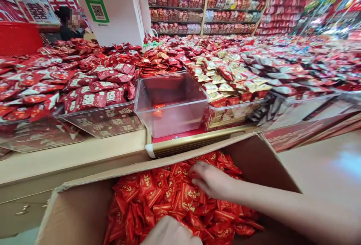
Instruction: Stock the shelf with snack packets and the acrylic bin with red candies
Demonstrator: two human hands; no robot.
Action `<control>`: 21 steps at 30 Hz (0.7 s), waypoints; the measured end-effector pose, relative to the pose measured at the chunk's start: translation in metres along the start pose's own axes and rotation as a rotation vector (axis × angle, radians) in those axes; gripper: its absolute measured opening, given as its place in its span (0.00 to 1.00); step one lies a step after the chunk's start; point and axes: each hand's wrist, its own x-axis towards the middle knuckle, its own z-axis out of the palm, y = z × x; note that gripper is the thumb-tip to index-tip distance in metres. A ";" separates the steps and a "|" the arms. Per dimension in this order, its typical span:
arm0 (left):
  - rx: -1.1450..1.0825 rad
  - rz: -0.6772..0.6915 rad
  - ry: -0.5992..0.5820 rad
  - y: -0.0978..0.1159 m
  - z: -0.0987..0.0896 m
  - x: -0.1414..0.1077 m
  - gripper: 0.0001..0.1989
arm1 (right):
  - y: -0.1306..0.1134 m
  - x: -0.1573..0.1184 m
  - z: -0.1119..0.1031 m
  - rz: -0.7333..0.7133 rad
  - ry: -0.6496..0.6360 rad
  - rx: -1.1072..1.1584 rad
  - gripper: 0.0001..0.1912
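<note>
A cardboard box (84,200) full of small red candy packets with gold lettering (190,198) stands in front of me. My right hand (207,179) reaches in from the right and touches the packets near the box's far wall. Its fingers curve down with a gap between thumb and forefinger, and no packet shows clearly held. At the bottom edge, the back of my left hand (170,233) shows over the packets, while its fingers are hidden. Beyond the box, a clear plastic bin (177,120) on the counter has a little red packet (158,110) inside.
Filled bins flank the clear one: dark red packets (98,87) on its left, cream and red packets (225,79) on its right. A gold-trimmed counter edge (194,141) runs behind the box. Farther back are a white panel with a QR code (97,10), stocked shelves (177,8) and a person (70,23).
</note>
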 end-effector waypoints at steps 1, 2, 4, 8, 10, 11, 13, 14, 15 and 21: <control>-0.003 -0.057 0.016 -0.003 -0.001 -0.002 0.06 | -0.001 0.007 0.003 0.026 0.006 0.020 0.15; -0.018 -0.138 0.054 -0.007 -0.003 -0.004 0.06 | -0.002 0.014 0.006 0.058 -0.003 0.030 0.17; -0.074 -0.316 0.170 -0.018 -0.007 -0.006 0.08 | -0.005 0.027 0.013 0.129 -0.040 0.027 0.17; -0.149 -0.490 0.425 -0.046 -0.004 -0.007 0.16 | -0.006 0.040 0.023 0.132 0.004 0.003 0.09; -0.161 -0.508 0.531 -0.055 0.001 -0.005 0.19 | -0.005 0.039 0.026 0.091 0.048 -0.016 0.08; -0.166 -0.522 0.566 -0.058 0.003 -0.005 0.20 | -0.005 0.038 0.027 0.074 0.065 -0.021 0.07; -0.199 -0.567 0.596 -0.059 0.004 -0.003 0.20 | -0.007 0.034 0.025 0.042 0.102 0.005 0.06; -0.243 -0.601 0.594 -0.059 0.004 -0.002 0.19 | -0.010 0.031 0.022 0.025 0.129 0.043 0.06; -0.316 -0.633 0.582 -0.058 0.002 -0.002 0.19 | -0.013 0.027 0.019 0.013 0.165 0.096 0.05; -0.959 -0.539 0.506 -0.044 -0.025 -0.003 0.15 | -0.038 0.002 -0.005 0.024 0.184 0.656 0.04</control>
